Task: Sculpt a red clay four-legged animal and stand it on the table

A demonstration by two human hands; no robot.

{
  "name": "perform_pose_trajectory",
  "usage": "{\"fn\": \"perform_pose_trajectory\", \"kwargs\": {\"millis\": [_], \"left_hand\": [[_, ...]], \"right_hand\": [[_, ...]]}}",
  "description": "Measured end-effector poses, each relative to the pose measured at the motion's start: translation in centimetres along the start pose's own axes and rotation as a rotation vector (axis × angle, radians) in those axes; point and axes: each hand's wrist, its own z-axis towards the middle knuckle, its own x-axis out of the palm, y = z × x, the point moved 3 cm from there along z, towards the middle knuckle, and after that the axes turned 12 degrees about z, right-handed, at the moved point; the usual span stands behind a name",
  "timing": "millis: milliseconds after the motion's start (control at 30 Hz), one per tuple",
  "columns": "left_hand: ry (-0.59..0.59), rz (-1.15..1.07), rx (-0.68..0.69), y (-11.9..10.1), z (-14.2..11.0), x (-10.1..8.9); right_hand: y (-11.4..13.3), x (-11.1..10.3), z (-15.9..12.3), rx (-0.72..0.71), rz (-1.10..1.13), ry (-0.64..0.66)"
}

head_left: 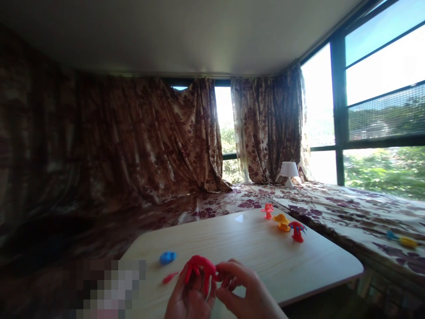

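A red modelling-clay figure [203, 262] with a curved body and leg-like parts rests in my left hand [189, 297], whose fingers curl round it from below. My right hand [241, 283] pinches the figure's right end between thumb and fingers. Just left of my hands, a small tapered red clay piece [170, 278] lies on the table [232, 241]. Behind that piece sits a flattened blue clay lump [168, 257]. The undersides of the figure are partly hidden by my fingers.
Several small shapes stand at the table's far right: a pink-red one [267, 211], a yellow one [282, 222] and a red-and-blue one [298, 231]. A white lamp [289, 173] stands beyond, on floral cloth. Yellow and blue pieces [407, 241] lie at right.
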Motion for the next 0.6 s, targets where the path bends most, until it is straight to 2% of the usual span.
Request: {"fn": "perform_pose_trajectory", "kwargs": {"millis": [167,300,400,467,600], "left_hand": [[-0.029,0.051,0.016,-0.1,0.0,0.0],[-0.132,0.109,0.101,-0.3,0.0,0.0],[-0.163,0.127,0.16,-0.3,0.2,0.4],[-0.179,0.146,0.195,-0.2,0.2,0.8],[-0.186,0.227,0.266,-0.2,0.4,1.5]], "right_hand": [[0.5,0.0,0.3,0.026,0.023,-0.02],[1.5,-2.8,1.9,0.099,0.019,-0.103],[2.5,-4.3,3.3,0.107,0.002,-0.142],[2.7,-3.9,3.7,0.125,0.012,-0.111],[2.1,-1.6,3.7,0.174,0.077,-0.039]]}}
